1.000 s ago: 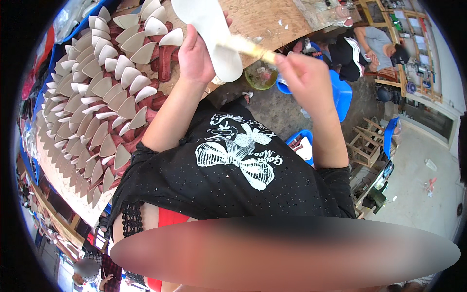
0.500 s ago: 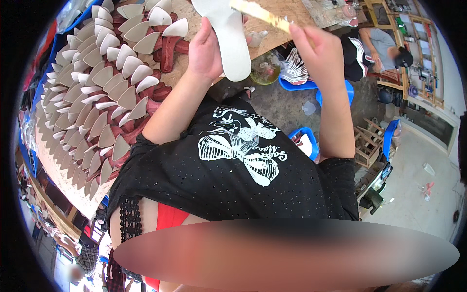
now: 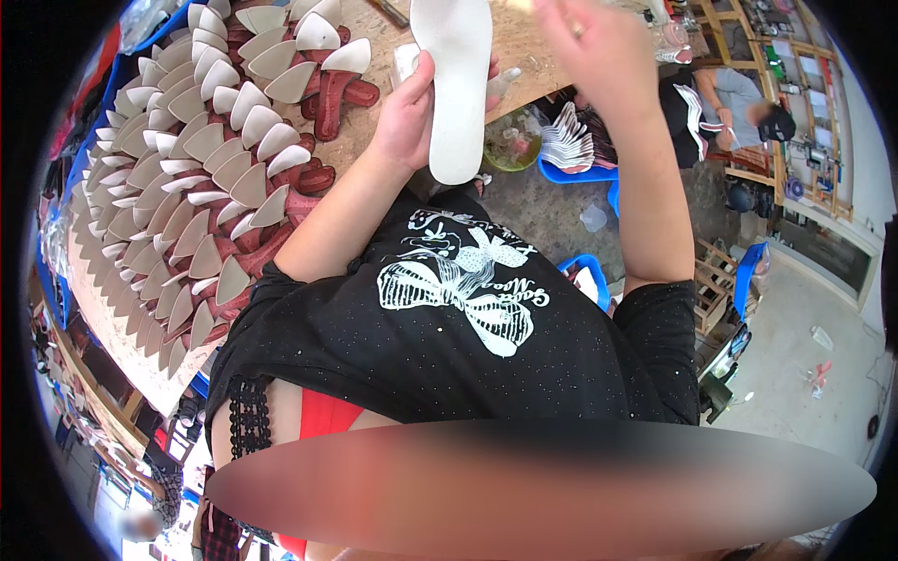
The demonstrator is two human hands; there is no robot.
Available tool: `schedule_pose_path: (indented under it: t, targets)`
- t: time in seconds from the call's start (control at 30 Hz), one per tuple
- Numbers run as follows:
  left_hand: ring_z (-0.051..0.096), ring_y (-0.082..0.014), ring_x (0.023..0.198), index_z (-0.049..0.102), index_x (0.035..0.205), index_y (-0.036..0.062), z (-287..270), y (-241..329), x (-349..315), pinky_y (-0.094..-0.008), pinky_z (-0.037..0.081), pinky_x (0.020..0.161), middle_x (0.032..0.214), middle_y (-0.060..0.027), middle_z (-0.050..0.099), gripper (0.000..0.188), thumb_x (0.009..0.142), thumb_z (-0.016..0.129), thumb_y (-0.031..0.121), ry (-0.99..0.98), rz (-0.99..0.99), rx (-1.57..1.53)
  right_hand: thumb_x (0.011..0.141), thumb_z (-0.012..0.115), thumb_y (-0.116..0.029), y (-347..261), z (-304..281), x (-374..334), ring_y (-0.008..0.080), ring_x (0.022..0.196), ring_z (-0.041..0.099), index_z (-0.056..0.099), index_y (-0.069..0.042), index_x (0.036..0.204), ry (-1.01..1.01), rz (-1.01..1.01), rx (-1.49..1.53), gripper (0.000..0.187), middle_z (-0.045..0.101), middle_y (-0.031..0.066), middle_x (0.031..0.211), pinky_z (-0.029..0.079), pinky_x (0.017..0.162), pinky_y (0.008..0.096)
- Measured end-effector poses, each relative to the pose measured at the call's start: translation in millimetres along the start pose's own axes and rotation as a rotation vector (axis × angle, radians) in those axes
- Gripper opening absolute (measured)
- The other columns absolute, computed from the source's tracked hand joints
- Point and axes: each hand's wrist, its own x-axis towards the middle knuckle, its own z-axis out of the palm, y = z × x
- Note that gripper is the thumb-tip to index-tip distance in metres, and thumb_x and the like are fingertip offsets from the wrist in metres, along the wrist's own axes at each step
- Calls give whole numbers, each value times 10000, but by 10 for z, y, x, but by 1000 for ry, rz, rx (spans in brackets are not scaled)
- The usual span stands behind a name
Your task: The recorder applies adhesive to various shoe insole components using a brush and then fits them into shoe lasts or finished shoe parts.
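My left hand (image 3: 404, 120) is closed round the edges of a long white insole (image 3: 460, 103), thumb on its left side and fingertips at its right. The insole hangs over the front edge of the wooden table (image 3: 383, 56), broad rounded end toward me. Higher and to the right, my right hand (image 3: 603, 56) is closed and slightly blurred. It grips a pale yellow flat stick (image 3: 516, 4), mostly cut off by the top of the picture. Behind the insole, near my left thumb, shows a small white object (image 3: 406, 60).
Many dark red straps with pointed beige tips (image 3: 208, 140) lie in overlapping rows on the left. A dark-handled tool (image 3: 388, 13) lies at the back. Right of me stand a green basin (image 3: 514, 140) and blue bins (image 3: 561, 175) of striped pieces; a co-worker (image 3: 744, 98) sits beyond.
My left hand and the insole have shifted slightly right and toward me. My right hand has risen away, taking the yellow stick mostly out of the picture.
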Motion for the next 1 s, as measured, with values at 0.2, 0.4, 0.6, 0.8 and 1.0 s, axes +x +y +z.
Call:
schedule_pose_path:
  t: [0.2,0.4,0.6,0.8,1.0]
  targets:
    - [385,-301,1359,285,1479,46,-65,50,-50,-539,323,1115,1451,-172,411,598,1038,237,448,-11,16,51,875,644,-191,58,-44,-22,231,509,536,579,6,670,-57,-102,20,292,542,150,566,415,515,344]
    - [382,-299,1363,289,1479,54,-73,118,-89,-544,342,1098,1468,-162,398,585,1040,239,438,29,42,24,930,580,-371,192,-35,-231,294,558,539,671,-47,853,-169,124,65,345,608,145,661,431,551,376]
    - [379,-297,1368,291,1480,60,-45,182,-87,-542,351,1092,1475,-151,395,585,1038,246,440,34,48,106,895,615,-324,209,-100,-545,322,482,513,608,-32,686,-111,243,350,359,527,145,555,377,470,389]
    - [551,-307,1170,434,1391,30,-140,290,20,-439,448,986,1321,-139,546,519,1024,353,388,-64,90,-177,894,609,-285,-35,-160,-911,321,543,531,537,-33,621,-221,214,168,378,501,133,560,385,491,405]
    - [536,-296,1197,442,1383,28,-205,411,107,-423,429,1010,1308,-127,559,519,1025,355,393,-39,280,-137,895,615,-258,-65,-224,-991,323,495,501,494,-23,616,-335,183,214,385,492,132,551,379,484,403]
